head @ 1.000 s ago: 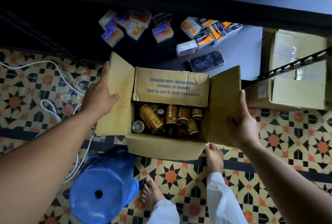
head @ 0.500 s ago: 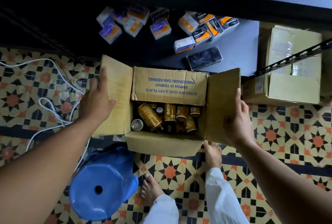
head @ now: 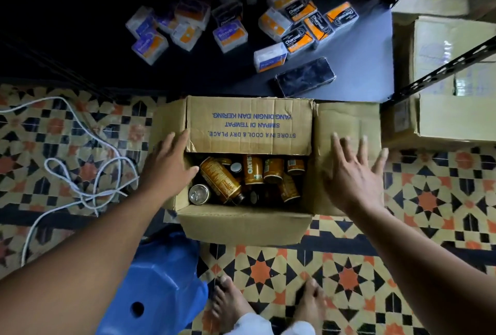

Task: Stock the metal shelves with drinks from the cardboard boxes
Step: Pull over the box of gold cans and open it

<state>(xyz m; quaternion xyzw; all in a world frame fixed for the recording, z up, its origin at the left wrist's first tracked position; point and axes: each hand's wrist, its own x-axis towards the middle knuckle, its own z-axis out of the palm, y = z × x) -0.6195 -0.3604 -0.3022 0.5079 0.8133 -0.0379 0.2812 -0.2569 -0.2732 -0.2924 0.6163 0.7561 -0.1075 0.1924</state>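
An open cardboard box [head: 241, 223] stands on the tiled floor in front of my feet. Several brown-and-orange drink cans [head: 221, 183] lie jumbled inside it. My left hand [head: 169, 165] rests flat on the box's left flap, thumb at the opening's edge. My right hand [head: 354, 173] is spread with straight fingers over the right flap, which lies folded outward. The dark metal shelf [head: 357, 66] runs just behind the box, its lowest board near floor level.
Small purple and orange packets [head: 230, 35] and a black phone [head: 304, 76] lie on the shelf board. More cardboard boxes [head: 453, 109] stand at right behind a shelf brace. A blue plastic stool [head: 155, 286] is by my left foot. White cable [head: 80, 173] loops on the floor.
Both side flaps have gone from upright to folded outward. My hands moved from gripping the flaps to lying flat on them, and the view moved closer to the box.
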